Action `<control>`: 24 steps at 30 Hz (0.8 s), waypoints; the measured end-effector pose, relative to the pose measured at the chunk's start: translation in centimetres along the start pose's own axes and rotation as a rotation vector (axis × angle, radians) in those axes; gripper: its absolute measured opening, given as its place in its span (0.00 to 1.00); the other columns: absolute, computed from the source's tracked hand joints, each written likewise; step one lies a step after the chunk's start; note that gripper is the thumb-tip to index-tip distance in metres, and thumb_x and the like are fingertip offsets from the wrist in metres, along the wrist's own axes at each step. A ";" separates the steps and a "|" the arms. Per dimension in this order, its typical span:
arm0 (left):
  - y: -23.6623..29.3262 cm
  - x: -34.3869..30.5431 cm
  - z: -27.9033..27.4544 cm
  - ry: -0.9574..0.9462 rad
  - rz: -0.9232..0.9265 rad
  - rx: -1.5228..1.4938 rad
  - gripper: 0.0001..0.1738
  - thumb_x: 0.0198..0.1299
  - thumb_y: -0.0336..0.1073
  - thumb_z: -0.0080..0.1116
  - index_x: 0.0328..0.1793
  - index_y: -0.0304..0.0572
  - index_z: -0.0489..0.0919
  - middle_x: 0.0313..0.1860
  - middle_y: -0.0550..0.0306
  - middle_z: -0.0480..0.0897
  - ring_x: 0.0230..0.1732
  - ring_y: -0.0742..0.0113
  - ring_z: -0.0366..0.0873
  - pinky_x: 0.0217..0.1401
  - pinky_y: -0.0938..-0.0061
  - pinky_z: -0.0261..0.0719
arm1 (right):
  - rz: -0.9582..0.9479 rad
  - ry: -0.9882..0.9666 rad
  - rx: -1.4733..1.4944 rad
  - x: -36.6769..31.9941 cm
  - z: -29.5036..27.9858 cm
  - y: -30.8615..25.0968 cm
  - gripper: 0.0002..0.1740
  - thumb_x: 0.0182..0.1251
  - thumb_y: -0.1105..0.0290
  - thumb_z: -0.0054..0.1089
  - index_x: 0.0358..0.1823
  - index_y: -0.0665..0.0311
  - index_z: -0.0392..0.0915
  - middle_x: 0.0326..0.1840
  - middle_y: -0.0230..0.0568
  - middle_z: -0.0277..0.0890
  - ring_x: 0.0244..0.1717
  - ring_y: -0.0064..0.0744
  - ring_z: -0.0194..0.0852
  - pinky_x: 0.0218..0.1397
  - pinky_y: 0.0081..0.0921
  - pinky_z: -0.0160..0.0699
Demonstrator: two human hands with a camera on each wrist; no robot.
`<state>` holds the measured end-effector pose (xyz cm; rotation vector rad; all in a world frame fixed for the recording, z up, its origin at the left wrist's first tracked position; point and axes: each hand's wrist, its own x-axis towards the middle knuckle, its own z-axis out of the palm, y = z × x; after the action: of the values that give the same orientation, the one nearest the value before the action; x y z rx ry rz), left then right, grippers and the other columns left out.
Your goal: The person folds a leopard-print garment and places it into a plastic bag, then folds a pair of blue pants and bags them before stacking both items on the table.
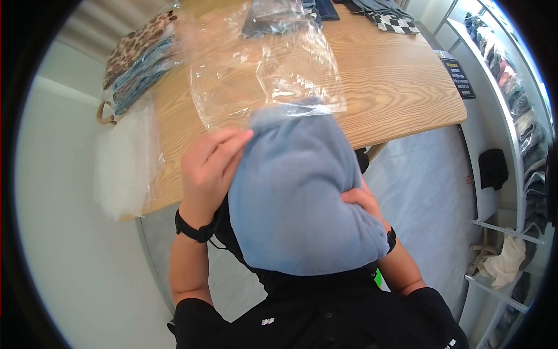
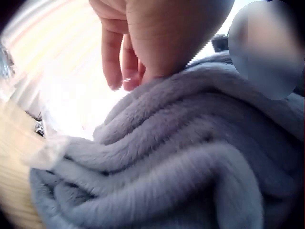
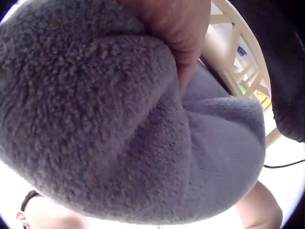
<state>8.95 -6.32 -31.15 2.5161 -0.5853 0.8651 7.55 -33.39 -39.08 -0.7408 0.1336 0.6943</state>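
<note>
A folded blue-grey fleece garment [image 1: 296,192] is held up in front of the body, its top end inside the mouth of a clear plastic bag [image 1: 261,64] that rises over the table. My left hand [image 1: 209,168] grips the garment's left side by the bag's mouth. In the left wrist view the left hand's fingers [image 2: 116,52] curl over the fleece [image 2: 190,157], with the bag's edge [image 2: 47,152] below. My right hand [image 1: 363,200] holds the garment's right side lower down. The right wrist view shows the right hand [image 3: 176,28] pinching a fold of fleece [image 3: 119,119].
A wooden table [image 1: 395,75] lies ahead. On it are a pile of clothes with a leopard print on top [image 1: 139,52], a stack of clear bags [image 1: 125,163] at its left edge and a checkered garment [image 1: 395,23] far back. White shelves [image 1: 511,116] with goods run along the right.
</note>
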 end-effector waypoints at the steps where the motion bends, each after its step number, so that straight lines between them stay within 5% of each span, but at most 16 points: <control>1: 0.0 -0.5 -0.1 -0.001 0.043 0.009 0.13 0.53 0.21 0.64 0.45 0.40 0.83 0.39 0.54 0.83 0.35 0.60 0.80 0.35 0.74 0.77 | 0.008 0.068 0.096 -0.1 0.2 0.0 0.46 0.53 0.80 0.48 0.78 0.60 0.45 0.74 0.48 0.54 0.69 0.41 0.62 0.70 0.32 0.63; 2: 0.1 -1.0 -0.1 -0.003 0.087 0.018 0.14 0.52 0.21 0.64 0.46 0.40 0.82 0.40 0.54 0.83 0.36 0.59 0.81 0.35 0.73 0.77 | 0.011 0.065 0.097 -0.1 0.3 -0.2 0.46 0.53 0.80 0.48 0.78 0.60 0.45 0.74 0.48 0.54 0.69 0.41 0.62 0.70 0.32 0.63; 4: 0.1 -2.2 0.5 0.012 0.010 0.004 0.16 0.52 0.21 0.64 0.48 0.40 0.82 0.40 0.54 0.83 0.37 0.58 0.81 0.37 0.72 0.78 | 0.317 0.262 0.348 -0.2 0.1 -0.6 0.42 0.54 0.75 0.50 0.75 0.65 0.50 0.69 0.55 0.58 0.62 0.45 0.69 0.66 0.36 0.68; 9: -0.6 -3.7 1.4 0.028 -0.082 0.047 0.24 0.52 0.23 0.65 0.57 0.37 0.75 0.44 0.51 0.83 0.41 0.52 0.81 0.44 0.68 0.79 | 0.296 0.128 0.234 0.4 -1.8 0.3 0.41 0.52 0.72 0.52 0.71 0.70 0.52 0.63 0.57 0.65 0.58 0.47 0.72 0.63 0.39 0.72; 12: -0.6 -3.9 2.9 0.235 -0.241 0.299 0.28 0.55 0.27 0.65 0.63 0.35 0.69 0.48 0.48 0.82 0.44 0.52 0.81 0.48 0.67 0.79 | 0.237 0.035 0.168 1.0 -2.3 0.8 0.41 0.52 0.72 0.53 0.71 0.71 0.52 0.63 0.57 0.65 0.58 0.46 0.72 0.63 0.38 0.72; 14: -1.2 -4.8 4.6 0.342 -0.676 -0.149 0.29 0.61 0.30 0.62 0.66 0.34 0.64 0.51 0.48 0.81 0.45 0.59 0.81 0.47 0.70 0.79 | 0.212 -0.013 0.155 1.4 -2.0 0.9 0.42 0.52 0.71 0.53 0.71 0.71 0.52 0.63 0.56 0.65 0.58 0.46 0.72 0.63 0.37 0.72; 15: -1.7 -5.1 4.9 0.349 -0.681 -0.149 0.29 0.61 0.30 0.62 0.66 0.34 0.64 0.51 0.48 0.81 0.45 0.59 0.81 0.47 0.70 0.79 | 0.211 0.074 0.099 1.8 -1.3 1.0 0.38 0.51 0.68 0.51 0.66 0.74 0.59 0.57 0.57 0.71 0.53 0.46 0.75 0.59 0.35 0.74; 17: -2.9 -5.7 5.4 0.387 -1.003 -0.884 0.21 0.66 0.32 0.59 0.62 0.33 0.69 0.48 0.52 0.82 0.45 0.67 0.80 0.46 0.76 0.79 | 0.206 0.156 0.034 2.2 -0.3 0.2 0.36 0.50 0.64 0.50 0.62 0.77 0.65 0.51 0.59 0.76 0.49 0.47 0.78 0.55 0.33 0.75; 20: -4.7 -7.6 6.4 0.335 -0.974 -0.928 0.15 0.67 0.32 0.56 0.56 0.33 0.73 0.44 0.53 0.83 0.45 0.70 0.81 0.44 0.80 0.79 | 0.399 0.225 0.174 2.6 1.2 -1.5 0.30 0.53 0.66 0.53 0.60 0.71 0.69 0.48 0.51 0.77 0.49 0.41 0.78 0.54 0.31 0.76; 24: -2.9 -6.8 5.6 0.419 -1.117 -0.965 0.11 0.67 0.31 0.56 0.52 0.32 0.76 0.41 0.54 0.84 0.44 0.72 0.81 0.42 0.81 0.80 | 0.056 0.219 0.111 4.6 -1.5 -0.5 0.22 0.56 0.64 0.50 0.49 0.71 0.75 0.40 0.46 0.80 0.38 0.38 0.78 0.46 0.27 0.77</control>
<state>8.24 -5.03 -40.34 1.3318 0.4580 0.4355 11.59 -32.12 -41.53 -0.7068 0.3918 0.6523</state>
